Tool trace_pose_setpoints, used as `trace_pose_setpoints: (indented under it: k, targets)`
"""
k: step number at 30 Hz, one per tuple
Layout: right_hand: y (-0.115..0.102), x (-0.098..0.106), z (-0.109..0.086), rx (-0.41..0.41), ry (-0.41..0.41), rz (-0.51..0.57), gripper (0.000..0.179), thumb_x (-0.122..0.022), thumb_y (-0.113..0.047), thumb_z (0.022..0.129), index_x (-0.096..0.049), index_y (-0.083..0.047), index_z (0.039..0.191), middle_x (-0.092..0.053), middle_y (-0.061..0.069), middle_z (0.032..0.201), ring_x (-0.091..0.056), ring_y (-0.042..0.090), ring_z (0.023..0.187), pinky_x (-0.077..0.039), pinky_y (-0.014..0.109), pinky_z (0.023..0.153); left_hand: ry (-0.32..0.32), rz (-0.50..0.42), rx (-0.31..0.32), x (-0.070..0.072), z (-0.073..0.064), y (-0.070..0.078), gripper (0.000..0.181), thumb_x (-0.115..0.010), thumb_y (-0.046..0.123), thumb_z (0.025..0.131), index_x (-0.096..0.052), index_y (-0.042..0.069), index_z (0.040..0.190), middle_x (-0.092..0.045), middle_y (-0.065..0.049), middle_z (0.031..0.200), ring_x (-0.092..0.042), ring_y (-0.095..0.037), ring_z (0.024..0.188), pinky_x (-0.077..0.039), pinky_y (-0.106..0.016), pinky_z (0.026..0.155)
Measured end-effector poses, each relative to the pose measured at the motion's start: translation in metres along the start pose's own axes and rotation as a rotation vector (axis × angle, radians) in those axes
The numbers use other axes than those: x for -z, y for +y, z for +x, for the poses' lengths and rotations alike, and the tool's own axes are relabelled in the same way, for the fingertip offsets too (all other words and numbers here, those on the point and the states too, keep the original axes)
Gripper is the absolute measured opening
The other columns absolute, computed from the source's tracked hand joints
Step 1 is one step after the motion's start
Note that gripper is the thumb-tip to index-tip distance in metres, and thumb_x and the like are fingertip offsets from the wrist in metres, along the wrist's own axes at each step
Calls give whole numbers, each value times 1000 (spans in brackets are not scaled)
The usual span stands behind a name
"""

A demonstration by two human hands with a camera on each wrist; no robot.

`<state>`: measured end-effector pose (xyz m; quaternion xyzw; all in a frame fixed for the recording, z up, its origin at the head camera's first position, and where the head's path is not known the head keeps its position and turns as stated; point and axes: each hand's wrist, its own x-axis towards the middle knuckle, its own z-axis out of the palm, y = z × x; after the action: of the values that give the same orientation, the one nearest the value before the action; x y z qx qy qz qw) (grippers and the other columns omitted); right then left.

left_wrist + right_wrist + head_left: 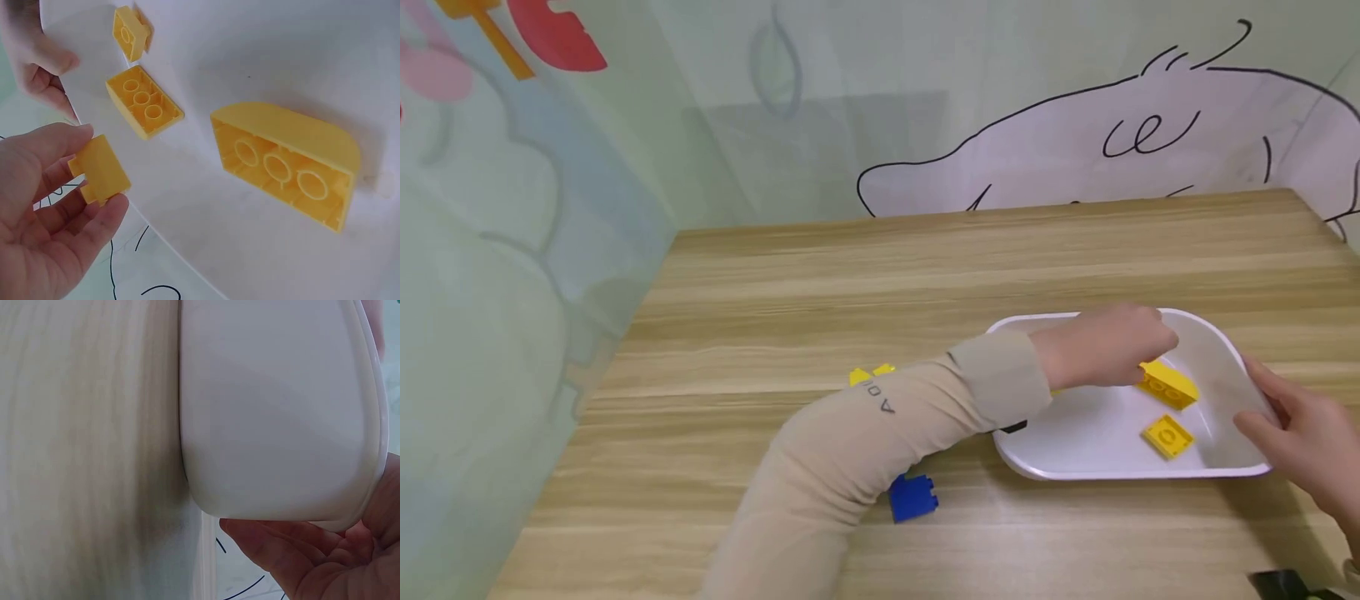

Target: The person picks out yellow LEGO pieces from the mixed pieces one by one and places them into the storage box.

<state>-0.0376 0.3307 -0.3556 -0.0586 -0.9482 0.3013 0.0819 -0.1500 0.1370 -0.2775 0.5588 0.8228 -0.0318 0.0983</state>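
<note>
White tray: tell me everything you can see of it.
The white tray is smooth, plastic-looking, rounded at the corners, with raised walls and a thin rim. It sits open side up on the wood-grain table, yellow toy bricks lying inside. The right hand grips its right end at the rim. The left sleeve hides part of its left end.

Cartoon-covered wall [820,158] behind wooden table [790,300]

The white, round-cornered plastic tray [281,412] looks smooth, faintly glossy along its rim; the small yellow plastic brick [107,165] and blocky blue plastic brick [913,498] are smooth-faced. The flat, light-brown tabletop [812,292] shows streaked wood grain; the long beige sleeve [827,454] is matt, creased cloth.
</note>
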Motion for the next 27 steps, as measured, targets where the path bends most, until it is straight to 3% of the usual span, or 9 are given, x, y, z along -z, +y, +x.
trace_pose_setpoints:
  k: [9, 19, 24, 27]
  targets:
    - [-1, 0, 1, -3, -13, 25, 56, -58, 4, 78, -41, 15, 129, -48, 46, 105, -39, -6, 59, -35, 8, 47, -39, -10, -3, 0, 8, 4, 17, -56, 21, 93, -58, 17, 109, -53, 9, 97, -44, -6, 87, -35, -13, 77]
    - [-6, 1, -1, 3, 3, 28, 54, -57, 5, 77, -42, 17, 127, -48, 46, 103, -40, -8, 59, -35, 7, 47, -30, 52, -91, -11, 19, 17, 15, -54, 21, 92, -58, 19, 106, -51, 11, 92, -44, -5, 89, -35, -14, 80]
    - [-5, 1, -2, 16, 10, 45, 54, -58, 5, 76, -43, 17, 126, -48, 46, 103, -38, -13, 62, -34, 6, 49, -56, 47, -104, -21, 24, 24, 3, -56, 22, 90, -55, 22, 93, -50, 12, 91, -48, -6, 90, -34, -15, 77]
    - [-4, 1, -2, 17, 9, 44, 55, -59, 5, 76, -43, 16, 127, -49, 46, 103, -38, -14, 63, -34, 5, 49, -84, 31, -104, -29, 25, 24, 11, -55, 20, 90, -47, 22, 83, -49, 11, 87, -47, -6, 87, -33, -15, 74]
